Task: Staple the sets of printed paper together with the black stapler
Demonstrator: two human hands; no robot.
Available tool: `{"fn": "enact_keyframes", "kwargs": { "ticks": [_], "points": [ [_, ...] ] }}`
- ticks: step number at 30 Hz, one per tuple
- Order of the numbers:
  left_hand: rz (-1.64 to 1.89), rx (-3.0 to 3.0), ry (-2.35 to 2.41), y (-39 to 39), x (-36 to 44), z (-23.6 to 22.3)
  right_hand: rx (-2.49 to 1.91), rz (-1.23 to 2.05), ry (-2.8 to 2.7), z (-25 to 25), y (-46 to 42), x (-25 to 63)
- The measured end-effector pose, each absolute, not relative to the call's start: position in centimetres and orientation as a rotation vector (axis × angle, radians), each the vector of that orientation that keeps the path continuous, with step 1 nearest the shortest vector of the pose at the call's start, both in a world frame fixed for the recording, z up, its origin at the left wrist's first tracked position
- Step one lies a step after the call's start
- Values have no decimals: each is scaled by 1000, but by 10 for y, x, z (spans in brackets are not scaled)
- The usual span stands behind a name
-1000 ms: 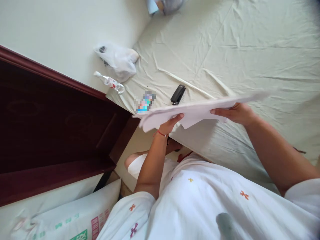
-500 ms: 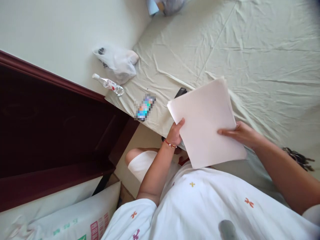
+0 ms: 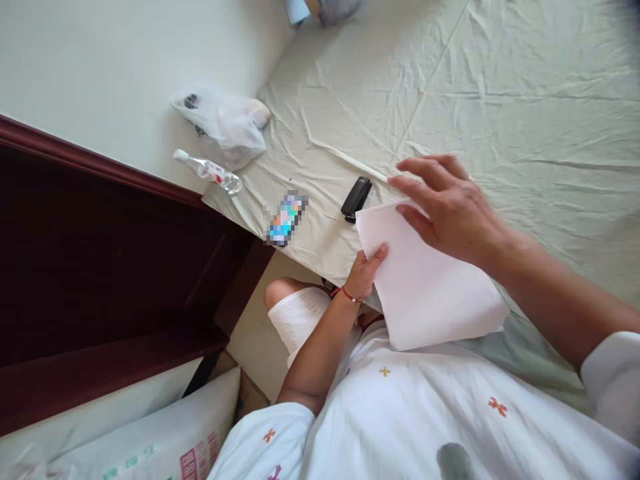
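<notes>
A stack of white paper (image 3: 430, 293) is tilted over my lap at the bed's edge. My left hand (image 3: 367, 270) grips its left side, thumb on top and fingers underneath. Over the far edge of the sheets is my right hand (image 3: 445, 207), fingers spread and holding nothing; whether it touches the paper I cannot tell. Just beyond the stack's far left corner lies a black stapler (image 3: 357, 199) on the sheet. A phone (image 3: 287, 218) with a lit, blurred screen rests to the left of the stapler.
A clear bottle (image 3: 210, 172) lies by the wall beside a white plastic bag (image 3: 233, 127). The pale bedsheet (image 3: 530, 100) spreads wrinkled to the right. A dark red wooden panel (image 3: 100, 267) stands at left, with a printed white sack (image 3: 165, 433) below it.
My right hand has let go of the paper's right side and moved up and left over its far edge. The stack has shifted slightly toward me, leaving the whole stapler in view.
</notes>
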State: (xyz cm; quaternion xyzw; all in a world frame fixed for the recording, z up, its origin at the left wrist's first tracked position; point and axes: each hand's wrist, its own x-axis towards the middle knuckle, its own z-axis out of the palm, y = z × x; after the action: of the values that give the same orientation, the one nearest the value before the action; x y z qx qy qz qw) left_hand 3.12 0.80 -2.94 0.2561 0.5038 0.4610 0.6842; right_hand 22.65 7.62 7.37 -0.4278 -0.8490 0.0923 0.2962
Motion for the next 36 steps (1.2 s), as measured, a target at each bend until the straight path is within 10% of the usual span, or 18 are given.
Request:
{"fn": "enact_keyframes", "kwargs": {
  "ticks": [36],
  "points": [
    [907, 747, 1086, 3, 26, -37, -858, 691, -2315, 53, 95, 191]
  ]
}}
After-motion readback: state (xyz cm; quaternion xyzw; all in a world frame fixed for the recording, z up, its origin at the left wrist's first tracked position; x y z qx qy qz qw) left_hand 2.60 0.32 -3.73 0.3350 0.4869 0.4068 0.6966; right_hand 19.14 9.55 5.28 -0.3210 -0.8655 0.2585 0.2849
